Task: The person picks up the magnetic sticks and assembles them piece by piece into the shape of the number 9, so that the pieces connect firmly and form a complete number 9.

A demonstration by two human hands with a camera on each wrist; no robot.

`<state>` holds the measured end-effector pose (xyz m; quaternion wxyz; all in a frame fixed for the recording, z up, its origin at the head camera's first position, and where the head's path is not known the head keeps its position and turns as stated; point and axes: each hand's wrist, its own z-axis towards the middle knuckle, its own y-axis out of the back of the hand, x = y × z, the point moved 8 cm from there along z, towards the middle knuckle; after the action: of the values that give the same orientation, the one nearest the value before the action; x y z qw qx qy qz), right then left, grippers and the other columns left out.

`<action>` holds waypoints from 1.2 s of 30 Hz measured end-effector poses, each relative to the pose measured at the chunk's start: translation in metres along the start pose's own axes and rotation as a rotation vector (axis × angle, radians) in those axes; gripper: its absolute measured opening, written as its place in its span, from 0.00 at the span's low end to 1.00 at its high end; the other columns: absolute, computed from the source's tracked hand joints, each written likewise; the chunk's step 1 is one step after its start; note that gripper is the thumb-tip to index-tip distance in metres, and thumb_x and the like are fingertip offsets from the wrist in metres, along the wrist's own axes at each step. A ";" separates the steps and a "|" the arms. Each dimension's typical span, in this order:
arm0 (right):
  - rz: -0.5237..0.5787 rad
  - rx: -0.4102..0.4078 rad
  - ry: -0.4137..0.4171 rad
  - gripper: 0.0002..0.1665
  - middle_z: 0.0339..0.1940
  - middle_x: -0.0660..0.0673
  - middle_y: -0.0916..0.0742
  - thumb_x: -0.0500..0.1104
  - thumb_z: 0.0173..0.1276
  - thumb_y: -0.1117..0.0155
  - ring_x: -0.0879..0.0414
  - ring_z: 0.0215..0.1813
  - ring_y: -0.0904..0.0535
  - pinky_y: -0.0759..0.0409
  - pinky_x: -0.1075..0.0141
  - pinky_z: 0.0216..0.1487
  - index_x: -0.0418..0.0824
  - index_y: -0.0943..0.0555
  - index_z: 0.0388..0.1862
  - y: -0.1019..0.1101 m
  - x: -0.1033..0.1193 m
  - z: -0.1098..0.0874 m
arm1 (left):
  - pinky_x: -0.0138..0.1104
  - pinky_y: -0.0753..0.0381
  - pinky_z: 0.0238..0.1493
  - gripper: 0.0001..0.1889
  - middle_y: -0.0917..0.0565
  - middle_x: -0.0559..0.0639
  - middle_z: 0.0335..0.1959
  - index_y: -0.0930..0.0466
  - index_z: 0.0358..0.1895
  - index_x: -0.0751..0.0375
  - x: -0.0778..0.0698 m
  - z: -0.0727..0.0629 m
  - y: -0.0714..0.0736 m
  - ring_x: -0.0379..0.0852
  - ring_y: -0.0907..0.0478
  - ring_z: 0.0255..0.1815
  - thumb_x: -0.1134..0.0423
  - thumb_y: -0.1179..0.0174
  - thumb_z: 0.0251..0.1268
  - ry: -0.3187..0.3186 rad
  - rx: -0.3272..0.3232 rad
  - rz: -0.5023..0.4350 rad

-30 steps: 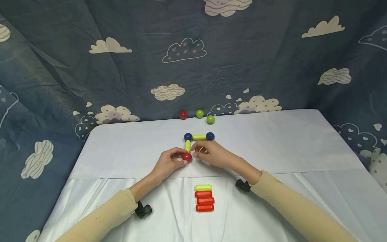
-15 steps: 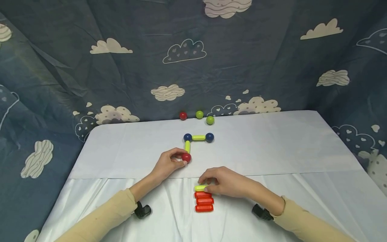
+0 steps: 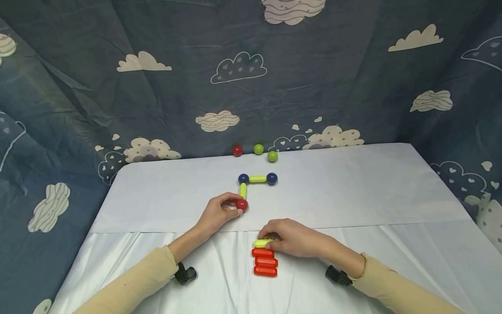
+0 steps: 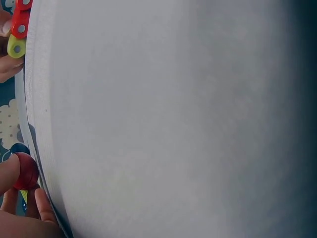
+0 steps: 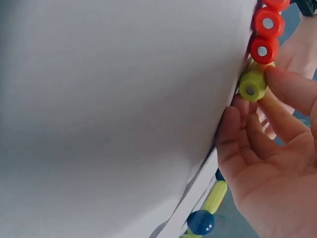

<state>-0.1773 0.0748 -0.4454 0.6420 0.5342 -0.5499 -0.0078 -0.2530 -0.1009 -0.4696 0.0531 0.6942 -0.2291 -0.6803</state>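
Observation:
My left hand [image 3: 213,213] holds a red ball [image 3: 242,205] between thumb and fingers; the left wrist view shows the same red ball [image 4: 27,171] in its grip. The ball meets the near end of a yellow-green magnetic stick [image 3: 243,190]. That stick runs back to a dark blue ball [image 3: 243,179], which a second yellow-green stick [image 3: 257,179] joins to another blue ball [image 3: 272,178]. Nearer, my right hand [image 3: 293,238] pinches a loose yellow-green stick [image 3: 262,243] at the head of a row; its end [image 5: 251,87] faces the right wrist camera.
Three red sticks [image 3: 266,262] lie side by side just in front of the pinched one. At the table's back edge sit a red ball [image 3: 237,150] and two green balls [image 3: 272,156]. A dark cloud-print cloth [image 3: 188,87] hangs behind the white-covered table [image 3: 353,187].
My right hand has come from beside the held red ball down to the stick row, and now pinches the yellow-green stick. My left hand has stayed on the red ball.

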 end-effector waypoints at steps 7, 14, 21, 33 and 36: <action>0.033 -0.104 0.010 0.15 0.45 0.57 0.18 0.38 0.71 0.37 0.60 0.45 0.24 0.23 0.62 0.51 0.44 0.18 0.55 0.016 0.003 0.007 | 0.35 0.24 0.42 0.18 0.17 0.46 0.43 0.16 0.52 0.54 0.000 0.000 0.000 0.45 0.24 0.42 0.68 0.29 0.57 0.003 0.001 0.011; 0.033 -0.218 -0.022 0.13 0.42 0.54 0.17 0.36 0.71 0.38 0.58 0.42 0.24 0.23 0.62 0.47 0.43 0.17 0.53 0.041 -0.007 0.031 | 0.35 0.24 0.41 0.17 0.17 0.46 0.42 0.16 0.51 0.54 -0.001 -0.001 0.000 0.45 0.24 0.41 0.68 0.29 0.57 0.004 -0.010 0.005; -0.034 -0.209 -0.019 0.13 0.46 0.50 0.14 0.35 0.70 0.37 0.57 0.48 0.21 0.23 0.59 0.55 0.40 0.16 0.52 0.047 -0.011 0.055 | 0.34 0.24 0.40 0.17 0.17 0.46 0.41 0.16 0.51 0.54 -0.001 -0.001 -0.001 0.45 0.24 0.40 0.67 0.29 0.57 -0.002 -0.005 0.005; 0.002 -0.175 -0.058 0.14 0.48 0.50 0.14 0.35 0.69 0.37 0.57 0.48 0.21 0.24 0.59 0.56 0.40 0.17 0.53 0.045 -0.017 0.063 | 0.32 0.24 0.38 0.17 0.17 0.47 0.42 0.16 0.51 0.54 -0.001 -0.001 0.000 0.46 0.24 0.37 0.68 0.29 0.58 -0.003 0.003 0.000; 0.015 -0.175 -0.065 0.15 0.49 0.50 0.14 0.35 0.69 0.37 0.57 0.48 0.21 0.24 0.58 0.57 0.41 0.17 0.54 0.044 -0.019 0.063 | 0.31 0.24 0.37 0.17 0.17 0.47 0.42 0.16 0.51 0.53 0.000 -0.001 -0.001 0.46 0.24 0.35 0.68 0.29 0.57 0.005 -0.002 -0.001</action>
<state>-0.2555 0.0629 -0.4392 0.6680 0.4716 -0.5716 -0.0684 -0.2519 -0.1008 -0.4702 0.0540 0.6957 -0.2281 -0.6790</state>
